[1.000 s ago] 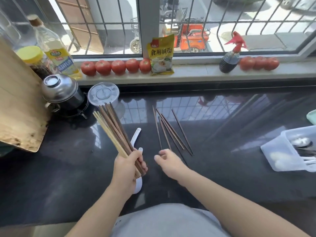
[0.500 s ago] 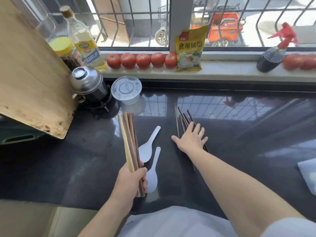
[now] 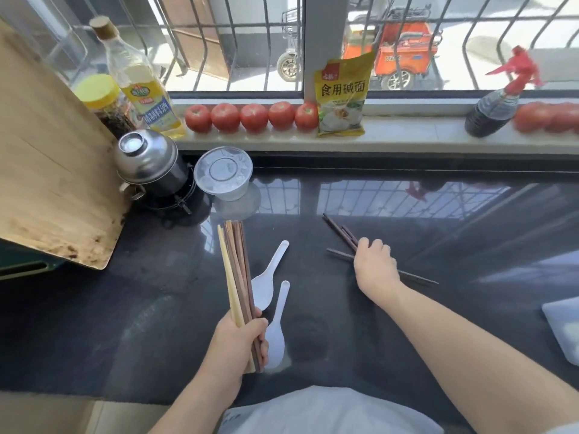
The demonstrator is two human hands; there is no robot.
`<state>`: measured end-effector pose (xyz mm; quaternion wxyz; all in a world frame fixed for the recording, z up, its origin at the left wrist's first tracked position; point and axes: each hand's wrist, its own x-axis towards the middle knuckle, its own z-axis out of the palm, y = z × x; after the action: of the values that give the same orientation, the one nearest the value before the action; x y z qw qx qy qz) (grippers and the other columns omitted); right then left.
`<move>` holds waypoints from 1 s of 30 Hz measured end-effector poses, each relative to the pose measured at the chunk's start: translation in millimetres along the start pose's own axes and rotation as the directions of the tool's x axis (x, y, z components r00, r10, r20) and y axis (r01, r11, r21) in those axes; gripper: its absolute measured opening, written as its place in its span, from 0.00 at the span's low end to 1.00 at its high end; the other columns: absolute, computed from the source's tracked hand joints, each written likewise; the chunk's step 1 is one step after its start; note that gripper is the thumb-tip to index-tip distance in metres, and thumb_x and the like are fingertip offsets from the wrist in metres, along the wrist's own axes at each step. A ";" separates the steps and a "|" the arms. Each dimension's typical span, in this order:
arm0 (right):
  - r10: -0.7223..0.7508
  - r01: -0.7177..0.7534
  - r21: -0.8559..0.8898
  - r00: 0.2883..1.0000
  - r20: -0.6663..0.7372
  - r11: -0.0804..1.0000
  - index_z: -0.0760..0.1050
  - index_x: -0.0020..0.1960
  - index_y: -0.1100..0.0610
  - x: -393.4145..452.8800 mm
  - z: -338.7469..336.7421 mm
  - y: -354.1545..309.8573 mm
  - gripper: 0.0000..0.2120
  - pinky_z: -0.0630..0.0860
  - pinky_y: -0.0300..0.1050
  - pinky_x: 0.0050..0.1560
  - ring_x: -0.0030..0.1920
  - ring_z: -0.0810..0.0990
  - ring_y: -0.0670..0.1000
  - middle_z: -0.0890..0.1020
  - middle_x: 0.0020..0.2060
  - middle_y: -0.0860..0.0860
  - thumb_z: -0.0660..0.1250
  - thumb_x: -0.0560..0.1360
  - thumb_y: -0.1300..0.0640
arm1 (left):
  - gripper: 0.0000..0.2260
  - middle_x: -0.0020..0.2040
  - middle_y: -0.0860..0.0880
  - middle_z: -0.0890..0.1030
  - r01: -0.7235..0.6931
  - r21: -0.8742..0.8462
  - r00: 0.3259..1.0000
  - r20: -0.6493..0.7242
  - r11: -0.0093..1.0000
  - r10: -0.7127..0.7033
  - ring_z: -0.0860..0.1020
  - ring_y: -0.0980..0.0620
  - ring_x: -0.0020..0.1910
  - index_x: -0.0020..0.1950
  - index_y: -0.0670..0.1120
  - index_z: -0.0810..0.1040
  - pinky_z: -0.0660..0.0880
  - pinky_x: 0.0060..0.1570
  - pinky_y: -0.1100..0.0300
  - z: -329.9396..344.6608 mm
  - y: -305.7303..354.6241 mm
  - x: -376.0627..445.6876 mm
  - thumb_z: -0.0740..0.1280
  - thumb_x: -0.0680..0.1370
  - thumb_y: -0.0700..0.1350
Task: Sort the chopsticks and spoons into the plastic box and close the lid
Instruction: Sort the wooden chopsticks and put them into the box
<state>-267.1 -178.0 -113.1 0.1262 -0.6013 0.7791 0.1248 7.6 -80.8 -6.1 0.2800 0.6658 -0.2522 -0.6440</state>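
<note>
Both hands' fingers curled, gripping

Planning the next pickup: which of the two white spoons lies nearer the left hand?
The lower white spoon, its bowl right beside the left hand; the upper white spoon lies farther up the counter.

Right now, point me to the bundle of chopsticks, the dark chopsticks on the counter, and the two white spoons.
bundle of chopsticks [image 3: 235,270]: head view, mid-shaft above the gripping left hand.
dark chopsticks [image 3: 340,230]: head view, shafts beyond the right hand's fingers.
white spoons [image 3: 262,292]: head view, bowl of the farther spoon.
</note>
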 end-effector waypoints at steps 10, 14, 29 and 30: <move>-0.166 0.167 -0.248 0.986 0.023 0.954 0.66 0.60 0.56 -17.3 1.7 24.2 0.16 0.71 0.49 0.47 0.55 0.74 0.57 0.73 0.56 0.55 0.64 0.74 0.63 | 0.04 0.34 0.44 0.73 -0.025 0.056 0.992 0.124 0.998 0.018 0.72 0.46 0.28 0.51 0.41 0.73 0.74 0.30 0.55 15.6 11.9 1.2 0.65 0.79 0.34; -0.247 0.245 -0.325 0.968 0.035 0.913 0.66 0.60 0.56 -27.5 5.7 28.9 0.18 0.68 0.48 0.41 0.55 0.72 0.57 0.71 0.55 0.55 0.66 0.73 0.66 | 0.03 0.35 0.43 0.74 -0.002 0.033 0.993 0.115 0.999 -0.002 0.74 0.46 0.29 0.51 0.41 0.74 0.75 0.31 0.55 11.2 8.1 -4.3 0.65 0.80 0.35; -0.980 0.859 -0.473 0.165 -0.109 0.197 0.71 0.46 0.55 -85.5 -99.4 9.7 0.13 0.67 0.54 0.67 0.48 0.72 0.57 0.74 0.44 0.52 0.52 0.81 0.66 | 0.03 0.48 0.39 0.84 0.082 -0.101 0.960 0.275 0.991 -0.052 0.85 0.43 0.50 0.52 0.37 0.76 0.82 0.57 0.45 16.7 21.4 -14.4 0.66 0.79 0.31; -0.979 0.848 -0.494 0.136 -0.149 0.193 0.72 0.46 0.56 -93.5 -105.7 -0.2 0.14 0.66 0.55 0.70 0.49 0.72 0.57 0.75 0.44 0.52 0.50 0.82 0.66 | 0.06 0.53 0.38 0.85 0.133 -0.146 0.943 0.324 0.980 -0.079 0.85 0.42 0.55 0.56 0.36 0.76 0.80 0.60 0.43 23.5 23.0 -15.5 0.66 0.79 0.32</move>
<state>-248.9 -129.9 18.4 -0.0924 -0.9724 0.2142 -0.0057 -16.0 -87.6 20.7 0.2550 0.5410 -0.2032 -0.7753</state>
